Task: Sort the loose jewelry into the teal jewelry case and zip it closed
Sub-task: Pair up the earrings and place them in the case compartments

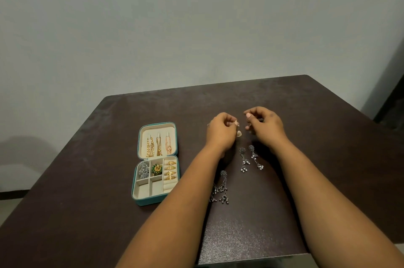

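Observation:
The teal jewelry case (177,171) lies open at the left of the dark table, gold chains in its lid, rings and earrings in its cream compartments. To its right, my left hand (220,131) pinches a small gold earring (238,133) that dangles from its fingertips. My right hand (265,124) is close beside it with curled fingers that pinch something tiny; what it is cannot be made out. Below my hands a pair of silver drop earrings (251,159) lies on the table. Another dark silver pair (220,189) lies nearer, partly hidden by my left forearm.
The dark brown table (328,136) reaches to a plain grey wall behind. Its right edge falls off near a dark doorway. The case's two front compartments hold nothing.

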